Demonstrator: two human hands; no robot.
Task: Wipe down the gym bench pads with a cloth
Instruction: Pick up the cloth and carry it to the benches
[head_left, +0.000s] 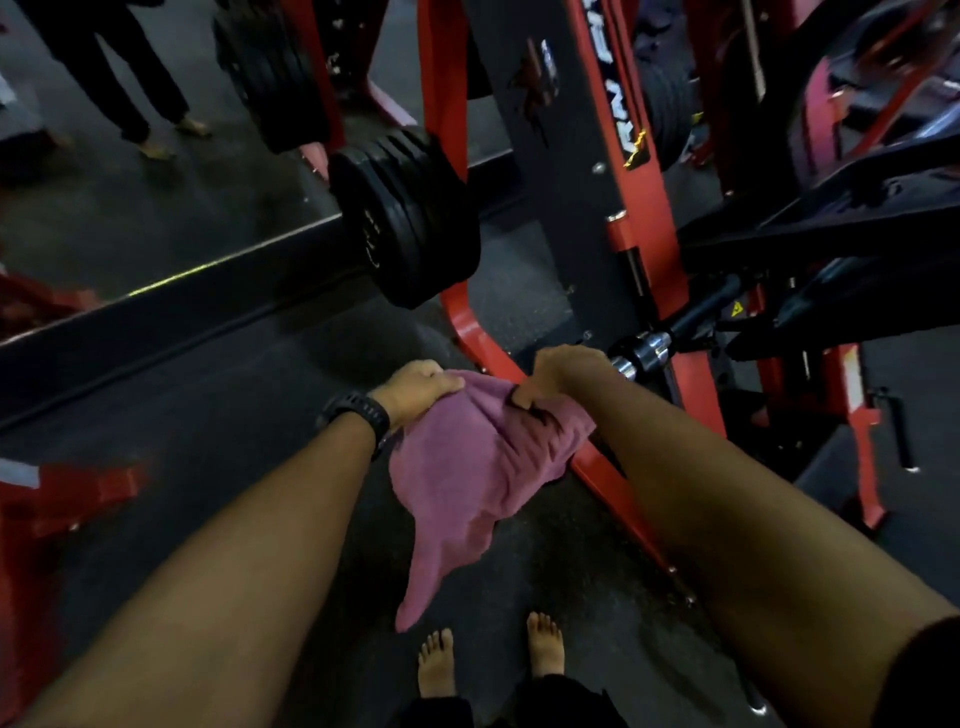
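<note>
both hands are holding a pink cloth (470, 457) out in front, above the dark floor (218, 415). the left hand (421, 388), with a black watch (358, 415) on its wrist, is gripping the cloth's near-left top edge; the right hand (558, 375) is pinching the top edge just to the right. the cloth is hanging down between the forearms, near the red machine frame (608, 483). black weight plates (410, 218) are sitting farther off, and a black bench pad (831, 228) is lying at far right, well apart from the cloth.

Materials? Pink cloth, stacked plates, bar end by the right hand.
Cloth: soft fabric, matte pink, likely terry; it folds and drapes. Plates: matte black, rubber-coated or painted iron, unclear. Bar end: polished metal, probably chromed steel; sharp highlights.
</note>
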